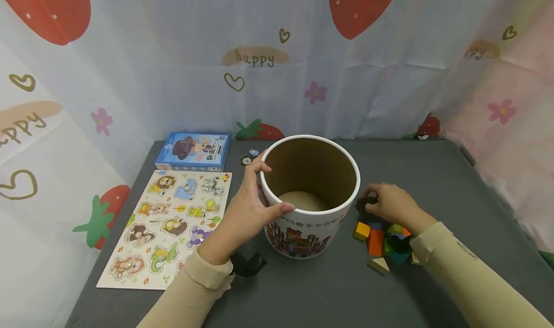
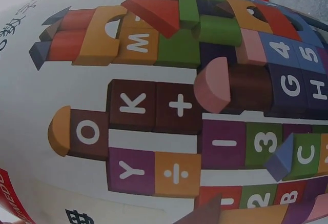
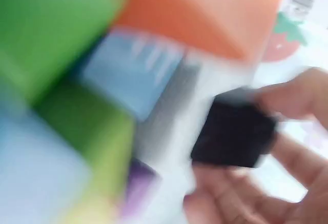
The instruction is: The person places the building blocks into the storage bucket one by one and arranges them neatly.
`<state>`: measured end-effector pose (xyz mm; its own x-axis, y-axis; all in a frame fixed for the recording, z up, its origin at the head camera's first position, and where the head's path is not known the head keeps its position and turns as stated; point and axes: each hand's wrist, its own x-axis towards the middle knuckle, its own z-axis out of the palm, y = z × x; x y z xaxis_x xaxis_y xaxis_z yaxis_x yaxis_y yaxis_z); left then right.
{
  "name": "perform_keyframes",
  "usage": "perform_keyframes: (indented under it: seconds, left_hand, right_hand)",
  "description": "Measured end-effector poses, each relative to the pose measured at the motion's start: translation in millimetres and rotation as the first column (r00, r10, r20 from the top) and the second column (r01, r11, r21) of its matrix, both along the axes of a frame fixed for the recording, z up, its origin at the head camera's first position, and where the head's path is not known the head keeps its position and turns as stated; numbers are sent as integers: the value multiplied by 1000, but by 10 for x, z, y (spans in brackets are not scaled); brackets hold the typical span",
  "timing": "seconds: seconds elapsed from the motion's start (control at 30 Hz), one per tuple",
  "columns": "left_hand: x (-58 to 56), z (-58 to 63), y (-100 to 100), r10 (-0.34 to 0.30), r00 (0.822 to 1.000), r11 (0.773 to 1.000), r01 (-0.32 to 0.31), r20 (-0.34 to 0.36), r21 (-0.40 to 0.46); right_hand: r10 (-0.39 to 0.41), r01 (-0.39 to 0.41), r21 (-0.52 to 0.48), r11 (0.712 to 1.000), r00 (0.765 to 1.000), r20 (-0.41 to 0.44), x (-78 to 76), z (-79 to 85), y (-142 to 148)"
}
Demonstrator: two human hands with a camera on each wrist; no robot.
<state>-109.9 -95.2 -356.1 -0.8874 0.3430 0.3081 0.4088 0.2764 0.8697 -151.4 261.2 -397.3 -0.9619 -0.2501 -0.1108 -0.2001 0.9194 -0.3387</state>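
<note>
A tall white cardboard bucket [image 1: 309, 236] printed with toy blocks stands in the middle of the head view, its top open. My left hand [image 1: 244, 210] grips it at the left rim, thumb over the front edge. The bucket's printed wall [image 2: 154, 131] fills the left wrist view, where that hand is hidden. To the right of the bucket, my right hand [image 1: 391, 204] pinches a dark block [image 3: 233, 129] between thumb and fingers. Below that hand lies a pile of colored blocks, among them an orange-red one [image 1: 375, 243] and a yellow one [image 1: 361, 231]. The right wrist view is blurred.
An animal puzzle board [image 1: 164, 222] lies on the left of the grey table [image 1: 320, 294]. Behind it is a blue box [image 1: 195, 150]. Small trinkets [image 1: 246, 161] sit just left of the bucket. A printed curtain [image 1: 182, 39] hangs behind the table.
</note>
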Motion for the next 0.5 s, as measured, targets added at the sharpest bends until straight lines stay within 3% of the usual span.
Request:
perform_keyframes:
  seconds: [0.13, 0.23, 0.3, 0.4, 0.5]
  left_hand:
    - [29, -35, 16, 8, 1000, 1000, -8, 22, 0]
    - [35, -49, 17, 25, 999, 1000, -24, 28, -11]
    - [36, -50, 11, 31, 999, 999, -30, 32, -18]
    - [26, -33, 14, 21, 999, 1000, -21, 34, 3]
    - [9, -2, 26, 5, 999, 999, -7, 43, 41]
  right_hand:
    - [-77, 54, -151, 987, 985, -155, 39, 308, -48]
    - [-129, 57, -247, 967, 949, -288, 90, 670, -165]
    - [-126, 19, -276, 961, 919, -373, 135, 907, -273]
    - [-21, -121, -264, 957, 877, -480, 205, 1186, -460]
    - [154, -307, -209, 929, 831, -534, 253, 1332, -667]
